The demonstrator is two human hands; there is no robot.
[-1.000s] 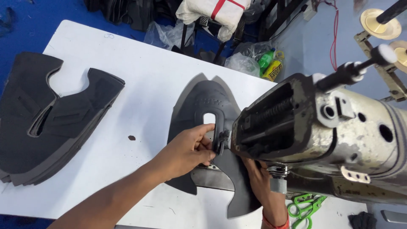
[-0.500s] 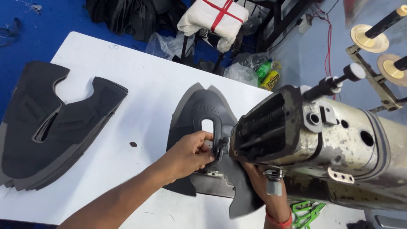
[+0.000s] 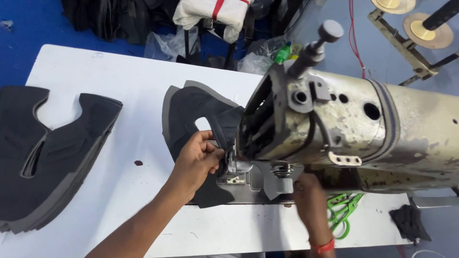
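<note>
My left hand (image 3: 196,162) pinches a dark grey shoe-upper piece (image 3: 191,114) by the edge of its cut-out, right beside the needle area of a worn metal sewing machine (image 3: 363,129). The piece lies flat on the white table (image 3: 134,76), with its right part under the machine head. My right hand (image 3: 308,191) reaches up beneath the machine head with a red band at the wrist. Its fingers are hidden behind the machine.
A stack of similar dark cut pieces (image 3: 48,153) lies at the table's left end. Green scissors (image 3: 342,212) and a dark scrap (image 3: 406,222) sit at the front right. Thread stand discs (image 3: 423,28) stand at the back right. Bags and a white bundle (image 3: 210,12) lie beyond the table.
My right hand has left the lower edge of the piece and moved right, under the machine head. My left hand stays on the piece by the needle. The camera view has shifted.
</note>
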